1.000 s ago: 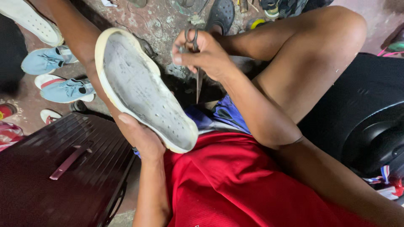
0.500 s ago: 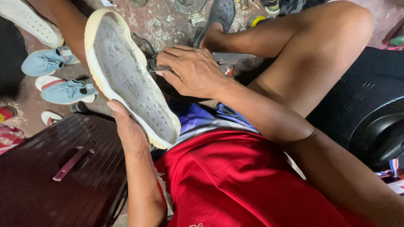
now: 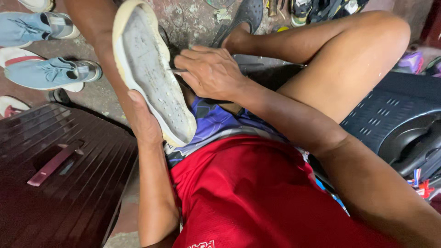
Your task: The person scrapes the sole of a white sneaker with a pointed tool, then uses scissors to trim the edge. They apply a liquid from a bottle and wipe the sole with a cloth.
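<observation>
My left hand [image 3: 143, 120] grips the heel end of a shoe with a worn, dirty white sole [image 3: 154, 73], held sole-up and tilted over my lap. My right hand [image 3: 209, 71] is closed around a thin metal tool [image 3: 177, 70], its tip pressed against the right edge of the sole. Most of the tool is hidden under my fingers. My red shirt and bent right leg fill the lower and right parts of the head view.
A dark ribbed plastic stool top [image 3: 55, 183] sits at lower left with a reddish flat stick [image 3: 54, 163] on it. Light blue sneakers [image 3: 50, 73] lie on the stained concrete floor at upper left. A black plastic chair [image 3: 399, 124] is on the right; sandals and clutter sit at the top.
One second ago my right hand held scissors upright away from the shoe. It has since come down onto the sole's right edge, and the shoe has shifted up and left.
</observation>
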